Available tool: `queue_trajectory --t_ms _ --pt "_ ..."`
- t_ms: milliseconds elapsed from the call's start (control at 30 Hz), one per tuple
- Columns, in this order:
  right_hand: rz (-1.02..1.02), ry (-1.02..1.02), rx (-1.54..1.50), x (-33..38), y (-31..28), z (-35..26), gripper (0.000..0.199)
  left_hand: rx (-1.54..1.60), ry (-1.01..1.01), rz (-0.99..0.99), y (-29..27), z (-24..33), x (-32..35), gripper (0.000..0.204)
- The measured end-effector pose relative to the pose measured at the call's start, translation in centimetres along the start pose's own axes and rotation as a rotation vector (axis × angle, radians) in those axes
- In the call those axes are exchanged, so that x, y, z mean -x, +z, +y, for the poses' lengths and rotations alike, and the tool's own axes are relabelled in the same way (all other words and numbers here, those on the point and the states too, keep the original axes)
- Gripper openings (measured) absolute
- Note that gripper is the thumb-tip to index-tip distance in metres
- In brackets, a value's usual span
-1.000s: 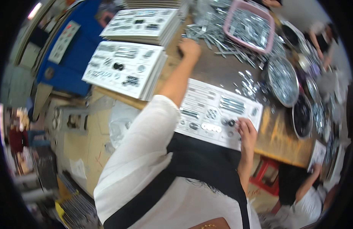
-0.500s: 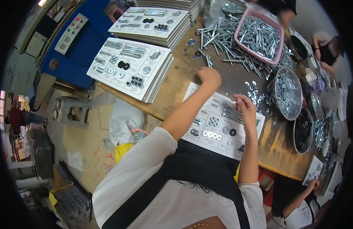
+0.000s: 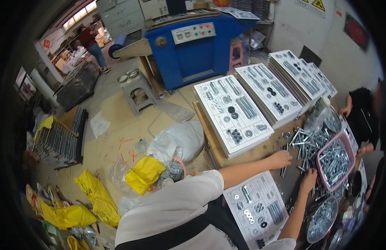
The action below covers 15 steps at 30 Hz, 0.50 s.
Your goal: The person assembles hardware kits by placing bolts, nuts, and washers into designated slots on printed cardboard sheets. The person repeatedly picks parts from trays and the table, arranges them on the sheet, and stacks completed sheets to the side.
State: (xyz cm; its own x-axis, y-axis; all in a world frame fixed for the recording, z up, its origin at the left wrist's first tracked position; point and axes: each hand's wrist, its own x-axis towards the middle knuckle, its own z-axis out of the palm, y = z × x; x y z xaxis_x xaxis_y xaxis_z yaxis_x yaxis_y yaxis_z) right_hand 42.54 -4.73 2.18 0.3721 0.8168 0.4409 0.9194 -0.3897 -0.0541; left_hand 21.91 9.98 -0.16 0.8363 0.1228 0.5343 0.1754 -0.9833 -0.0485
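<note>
Beyond the white printed card [image 3: 259, 185], my left hand [image 3: 280, 160] is bent closed beside a few loose silver bolts [image 3: 283, 171]. What it grips, if anything, is hidden. My right hand [image 3: 309, 181] reaches into the edge of the loose bolt pile, fingers pinched at a bolt [image 3: 301, 168], just left of the pink basket [image 3: 320, 171] full of bolts. The card lies in front of me at the table edge. It bears long bolts [image 3: 276, 212], nuts [image 3: 259, 207], white washers [image 3: 248, 216] and a black ring [image 3: 264, 225].
Stacks of filled cards [image 3: 216, 121] stand on the table to the left and beyond. A metal bowl [image 3: 322, 221] of small hardware sits at right. Another person [image 3: 362, 112] is at the far right. A blue machine [image 3: 193, 54], grey stool [image 3: 136, 89] and bags [image 3: 176, 139] stand off the table.
My view has swung left, bringing the blue machine and floor into sight. My right hand has left the card for the bolts by the pink basket. My left hand stays near the loose bolts.
</note>
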Motion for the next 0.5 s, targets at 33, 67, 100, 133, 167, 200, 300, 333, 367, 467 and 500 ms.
queue_trajectory --t_ms 33,67,100,133,167,200,300,333,367,467,500 --pt "-0.026 -0.004 0.002 -0.3 -0.1 0.1 0.022 0.018 0.001 0.002 0.1 -0.4 0.1 0.008" --pt "-0.025 -0.025 0.003 -0.3 -0.6 0.0 0.021 0.042 0.007 0.003 0.2 -0.6 0.2 0.007" --pt "-0.022 -0.043 0.007 -0.3 -1.1 -0.1 0.02 0.067 0.017 0.006 0.3 -1.1 0.1 0.007" --pt "-0.034 -0.017 0.048 0.6 -1.6 0.6 0.017 0.169 0.034 -0.011 -0.5 -0.8 -0.3 0.007" --pt "0.029 -0.023 0.051 0.6 -1.4 1.6 0.018 0.365 -0.11 -0.072 -1.3 -0.8 -1.1 0.006" --pt "0.086 -0.033 0.057 0.8 -1.0 2.9 0.019 0.563 -0.258 -0.141 -2.8 -0.8 -2.0 0.006" --pt "0.164 -0.055 -0.073 1.7 -0.5 2.9 0.023 0.425 -0.251 0.617 -3.0 -2.0 -1.4 0.005" --pt "0.139 0.009 -0.12 1.9 -1.0 1.8 0.023 0.625 -0.49 0.55 -3.8 -2.1 -1.3 0.01" --pt "0.113 0.086 -0.167 2.0 -1.8 0.9 0.024 0.814 -0.743 0.51 -4.6 -2.2 -1.3 0.017" --pt "0.074 0.289 -0.315 3.4 -4.1 -1.7 0.027 1.366 -0.708 0.36 -5.4 -3.2 0.2 0.028" --pt "0.092 0.289 -0.316 3.7 -4.5 -1.7 0.025 1.251 -0.57 0.285 -4.9 -3.2 0.6 0.029"
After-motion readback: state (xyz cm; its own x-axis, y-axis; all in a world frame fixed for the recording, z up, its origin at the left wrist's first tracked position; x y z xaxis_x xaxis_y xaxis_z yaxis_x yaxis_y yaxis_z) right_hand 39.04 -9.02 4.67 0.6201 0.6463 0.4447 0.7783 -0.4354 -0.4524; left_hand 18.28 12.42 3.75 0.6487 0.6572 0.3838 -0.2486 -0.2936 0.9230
